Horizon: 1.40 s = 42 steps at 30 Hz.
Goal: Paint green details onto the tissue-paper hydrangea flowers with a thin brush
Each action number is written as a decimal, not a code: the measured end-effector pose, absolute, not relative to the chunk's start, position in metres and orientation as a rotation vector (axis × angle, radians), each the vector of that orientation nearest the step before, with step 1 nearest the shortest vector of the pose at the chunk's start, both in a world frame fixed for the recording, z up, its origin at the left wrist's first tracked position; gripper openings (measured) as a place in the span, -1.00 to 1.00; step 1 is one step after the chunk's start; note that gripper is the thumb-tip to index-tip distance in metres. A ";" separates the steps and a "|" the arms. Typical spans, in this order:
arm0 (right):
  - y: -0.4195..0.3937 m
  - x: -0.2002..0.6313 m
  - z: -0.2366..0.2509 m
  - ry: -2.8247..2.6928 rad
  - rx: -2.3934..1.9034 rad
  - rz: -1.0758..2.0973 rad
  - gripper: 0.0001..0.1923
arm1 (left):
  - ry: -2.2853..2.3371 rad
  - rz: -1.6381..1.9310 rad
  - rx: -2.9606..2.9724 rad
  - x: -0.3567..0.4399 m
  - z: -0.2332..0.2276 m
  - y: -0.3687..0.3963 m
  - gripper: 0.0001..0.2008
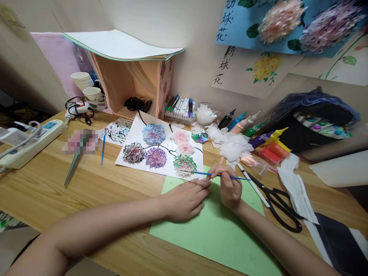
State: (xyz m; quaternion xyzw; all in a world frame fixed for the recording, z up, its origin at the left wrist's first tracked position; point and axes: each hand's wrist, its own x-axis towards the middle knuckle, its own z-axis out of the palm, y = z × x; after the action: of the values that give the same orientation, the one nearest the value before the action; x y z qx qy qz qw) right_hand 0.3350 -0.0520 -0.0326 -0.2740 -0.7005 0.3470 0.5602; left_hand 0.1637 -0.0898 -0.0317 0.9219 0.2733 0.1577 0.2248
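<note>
My right hand point(230, 186) grips a thin blue paintbrush point(237, 177), its tip over the green-edged paper flower. That green and pale pink flower point(184, 165) sits on a white sheet point(135, 166) with several other ruffled flowers: blue point(154, 133), black point(133, 153), purple point(155, 158) and pink point(184, 142). Dark painted stems run between them. My left hand point(186, 199) lies flat on a green sheet point(218, 241), fingers stretched toward the right hand near the white sheet's lower edge. Whether the brush tip touches the petals I cannot tell.
Black-handled scissors point(283, 211), a white pen point(253, 186) and tissue pieces point(231, 145) lie at right. Paint bottles point(240, 124) stand behind. A paint-smeared palette point(199, 135) is beyond the flowers. Another blue brush point(102, 151) and a power strip point(37, 140) are at left.
</note>
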 end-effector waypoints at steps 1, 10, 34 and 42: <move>-0.052 0.335 -0.033 -1.692 -0.630 0.784 -0.72 | 0.751 0.433 2.538 0.164 -0.032 -0.090 -0.59; -0.060 0.328 -0.025 -2.063 -0.480 0.509 -0.80 | 0.797 0.431 2.565 0.168 -0.034 -0.088 -0.74; -0.065 0.320 -0.018 -2.183 -0.378 0.381 -0.80 | 0.726 0.500 2.644 0.168 -0.040 -0.087 -0.84; -0.065 0.320 -0.018 -2.175 -0.384 0.400 -0.80 | 0.747 0.470 2.615 0.168 -0.039 -0.089 -0.85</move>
State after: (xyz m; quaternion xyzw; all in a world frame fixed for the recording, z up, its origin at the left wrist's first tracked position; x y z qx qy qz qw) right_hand 0.3199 -0.0645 -0.0184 -0.1541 -0.8732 0.1604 0.4336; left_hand 0.1680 -0.0891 -0.0391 0.9303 0.2658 0.1673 0.1896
